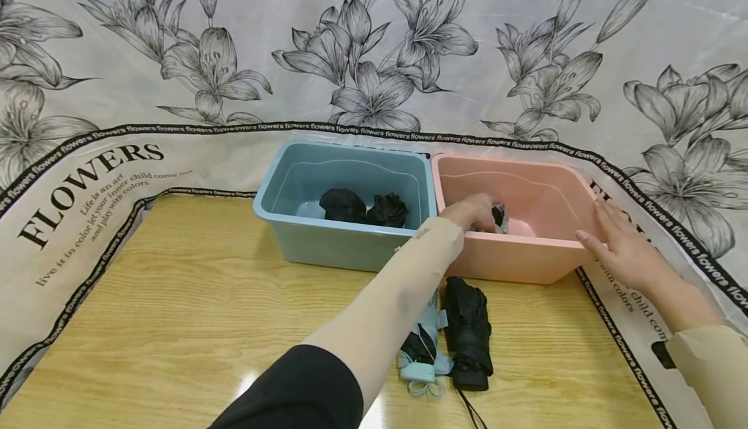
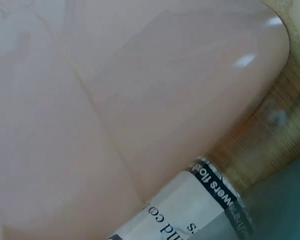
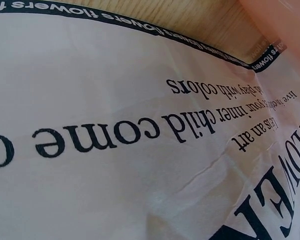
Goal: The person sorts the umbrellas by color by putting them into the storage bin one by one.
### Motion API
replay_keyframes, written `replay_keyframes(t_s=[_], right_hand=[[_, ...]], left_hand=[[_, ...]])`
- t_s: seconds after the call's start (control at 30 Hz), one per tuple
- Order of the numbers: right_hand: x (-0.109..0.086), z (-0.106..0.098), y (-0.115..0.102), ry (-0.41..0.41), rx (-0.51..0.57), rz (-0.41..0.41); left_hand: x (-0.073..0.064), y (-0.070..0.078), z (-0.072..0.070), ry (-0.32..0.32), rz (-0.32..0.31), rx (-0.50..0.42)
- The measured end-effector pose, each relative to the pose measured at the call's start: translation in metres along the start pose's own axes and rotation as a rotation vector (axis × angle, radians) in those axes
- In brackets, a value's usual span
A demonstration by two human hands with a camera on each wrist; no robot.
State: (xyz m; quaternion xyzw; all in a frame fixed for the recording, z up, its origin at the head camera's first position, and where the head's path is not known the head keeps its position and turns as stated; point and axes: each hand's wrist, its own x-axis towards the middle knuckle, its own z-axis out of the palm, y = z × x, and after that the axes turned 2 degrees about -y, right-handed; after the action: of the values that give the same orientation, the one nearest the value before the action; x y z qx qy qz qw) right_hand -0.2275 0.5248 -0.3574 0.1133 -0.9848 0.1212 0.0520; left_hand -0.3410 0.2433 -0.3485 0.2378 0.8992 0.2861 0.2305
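Low in the head view, right of centre, a blue folded umbrella [image 1: 421, 346] and a black umbrella [image 1: 469, 331] lie on the tabletop [image 1: 193, 299]. Beyond, the left hand [image 1: 472, 211] reaches into the pink bin [image 1: 508, 259] beside a dark-and-grey item [image 1: 500, 217]; with its fingertips hidden, I cannot tell whether it grips. The right hand [image 1: 631, 248], thumb spread wide, touches the bin's right rim. The blue bin [image 1: 327, 246] holds two black bundles [image 1: 343, 206]. Only the right wrist view enlarges the lettered cloth [image 3: 90, 65].
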Motion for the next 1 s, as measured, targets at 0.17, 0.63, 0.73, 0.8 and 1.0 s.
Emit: replay_keyframes(t_s=[0.17, 0.63, 0.73, 0.8, 1.0], right_hand=[[0.001, 0.002, -0.001, -0.003, -0.002, 0.003], [0.005, 0.006, 0.004, -0.005, 0.017, 0.002], [0.005, 0.005, 0.003, -0.010, 0.026, 0.011], [0.005, 0.004, 0.002, -0.013, 0.031, 0.013], [0.002, -0.001, -0.001, 0.017, 0.049, 0.017]], left_hand=[[-0.001, -0.001, -0.003, 0.094, 0.131, -0.135], [-0.062, 0.009, -0.035, 0.199, 0.381, -0.345], [-0.096, -0.004, -0.049, 0.233, 0.483, -0.281], [-0.119, -0.017, -0.059, 0.296, 0.537, -0.192], [-0.175, -0.074, -0.086, 0.568, 0.560, 0.032]])
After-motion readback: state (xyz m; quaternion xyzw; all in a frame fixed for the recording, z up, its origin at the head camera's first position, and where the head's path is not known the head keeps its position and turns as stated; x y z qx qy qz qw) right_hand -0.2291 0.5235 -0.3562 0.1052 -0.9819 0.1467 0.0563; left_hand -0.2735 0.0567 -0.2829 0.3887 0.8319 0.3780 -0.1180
